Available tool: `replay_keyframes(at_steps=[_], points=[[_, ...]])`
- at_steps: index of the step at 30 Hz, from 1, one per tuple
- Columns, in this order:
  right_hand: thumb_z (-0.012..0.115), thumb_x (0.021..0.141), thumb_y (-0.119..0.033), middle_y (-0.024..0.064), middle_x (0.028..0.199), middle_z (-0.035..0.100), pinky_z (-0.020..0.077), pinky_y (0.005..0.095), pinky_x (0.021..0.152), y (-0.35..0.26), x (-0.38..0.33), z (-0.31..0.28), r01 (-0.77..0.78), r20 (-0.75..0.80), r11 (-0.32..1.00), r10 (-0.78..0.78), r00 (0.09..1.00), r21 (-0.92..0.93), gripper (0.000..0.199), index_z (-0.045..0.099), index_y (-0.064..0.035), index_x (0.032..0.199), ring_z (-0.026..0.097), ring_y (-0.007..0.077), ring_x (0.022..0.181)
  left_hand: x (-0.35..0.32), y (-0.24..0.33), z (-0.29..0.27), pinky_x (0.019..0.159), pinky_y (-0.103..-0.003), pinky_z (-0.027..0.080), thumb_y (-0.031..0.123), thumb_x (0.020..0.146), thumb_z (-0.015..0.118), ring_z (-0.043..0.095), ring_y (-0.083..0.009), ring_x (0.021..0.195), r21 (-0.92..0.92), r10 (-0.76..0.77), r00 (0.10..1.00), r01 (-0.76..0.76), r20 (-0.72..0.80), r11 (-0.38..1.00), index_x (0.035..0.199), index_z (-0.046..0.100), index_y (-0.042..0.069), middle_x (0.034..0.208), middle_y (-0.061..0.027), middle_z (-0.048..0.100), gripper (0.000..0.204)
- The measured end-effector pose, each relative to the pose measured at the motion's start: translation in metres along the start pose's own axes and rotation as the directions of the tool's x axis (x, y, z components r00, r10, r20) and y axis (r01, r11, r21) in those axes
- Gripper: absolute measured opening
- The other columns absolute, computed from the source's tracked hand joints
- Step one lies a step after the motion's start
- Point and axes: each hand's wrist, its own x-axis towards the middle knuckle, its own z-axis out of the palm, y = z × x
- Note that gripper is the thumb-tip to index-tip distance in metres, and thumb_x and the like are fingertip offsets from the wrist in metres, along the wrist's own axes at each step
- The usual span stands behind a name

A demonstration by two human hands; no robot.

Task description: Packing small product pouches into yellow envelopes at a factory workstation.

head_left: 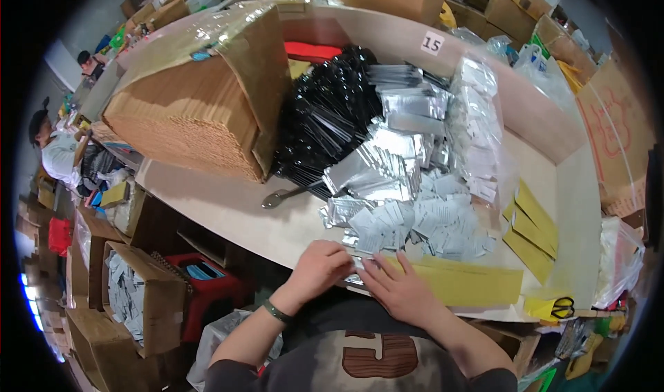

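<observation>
My left hand (pixel 322 267) and my right hand (pixel 395 289) meet at the table's near edge, both pressed on a small silver foil packet (pixel 355 276) that they mostly hide. The left fingers curl over it; the right fingers lie flat and spread. Just beyond them lies a heap of small white sachets (pixel 415 222) and silver foil pouches (pixel 380 163). A long yellow paper envelope (pixel 470 281) lies flat to the right of my right hand.
A pile of black packets (pixel 325 115) and a big stack of brown cardboard sheets (pixel 187 122) sit farther back. A metal tool (pixel 287 197) lies on the table (pixel 221 198). More yellow envelopes (pixel 529 229), yellow-handled scissors (pixel 561 307), open cartons (pixel 138 295) and a red stool (pixel 204 281) are at the sides. Other people work at far left.
</observation>
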Motion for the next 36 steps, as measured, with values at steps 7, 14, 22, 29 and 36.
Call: replay_keyframes(at_steps=[7, 14, 22, 29, 36], points=[[0.060, 0.086, -0.017, 0.0090, 0.126, 0.062, 0.0363, 0.0573, 0.106, -0.014, -0.035, 0.017, -0.089, -0.100, 0.995, 0.093, 0.991, 0.034, 0.036, 0.063, -0.0068, 0.120, 0.052, 0.0276, 0.128, 0.071, -0.006, -0.129, 0.066, -0.039, 0.050, 0.008, 0.078, 0.071, 0.062, -0.0282, 0.080, 0.416, 0.199, 0.878, 0.001, -0.436, 0.909, 0.086, 0.064, 0.012, 0.081, -0.0061, 0.061, 0.011], [0.065, 0.082, -0.016, 0.0095, 0.119, 0.062, 0.0383, 0.0535, 0.104, -0.008, -0.025, 0.011, 0.098, -0.097, 0.994, -0.092, 0.991, 0.053, 0.031, 0.064, -0.0073, 0.112, 0.055, 0.0277, 0.123, 0.108, -0.069, -0.259, 0.072, -0.048, 0.055, 0.030, 0.080, 0.073, 0.068, -0.0376, 0.081, 0.554, -0.376, 0.745, 0.664, -0.552, 0.502, 0.085, 0.074, 0.004, 0.084, -0.0196, 0.070, 0.027], [0.068, 0.085, -0.015, 0.0142, 0.132, 0.058, 0.0403, 0.0491, 0.105, 0.001, -0.013, 0.006, -0.041, -0.051, 0.989, 0.049, 0.997, 0.144, 0.037, 0.062, -0.0076, 0.120, 0.053, 0.0317, 0.126, 0.144, -0.057, -0.274, 0.078, -0.050, 0.052, 0.014, 0.093, 0.048, 0.066, -0.0401, 0.093, 0.724, -0.220, 0.833, 0.550, -0.507, 0.417, 0.100, 0.068, 0.003, 0.097, -0.0224, 0.069, 0.023], [0.070, 0.085, -0.017, 0.0182, 0.138, 0.053, 0.0385, 0.0521, 0.107, 0.000, -0.028, 0.004, -0.098, -0.003, 0.979, 0.100, 0.995, 0.179, 0.038, 0.063, -0.0108, 0.122, 0.047, 0.0357, 0.132, 0.000, -0.042, -0.216, 0.072, -0.024, 0.046, 0.015, 0.101, 0.055, 0.057, -0.0099, 0.078, -0.058, -0.374, 0.512, 0.530, -0.773, 0.846, 0.107, 0.064, -0.004, 0.086, -0.0040, 0.064, 0.022], [0.070, 0.084, -0.020, 0.0296, 0.143, 0.045, 0.0328, 0.0579, 0.110, -0.003, -0.025, -0.010, -0.217, 0.071, 0.920, 0.205, 0.976, 0.325, 0.040, 0.064, -0.0174, 0.124, 0.043, 0.0469, 0.133, -0.093, -0.042, -0.065, 0.081, -0.024, 0.048, 0.009, 0.096, 0.063, 0.059, -0.0092, 0.086, -0.624, -0.597, 0.799, 0.503, 0.072, 0.598, 0.102, 0.069, -0.002, 0.091, -0.0001, 0.066, 0.013]])
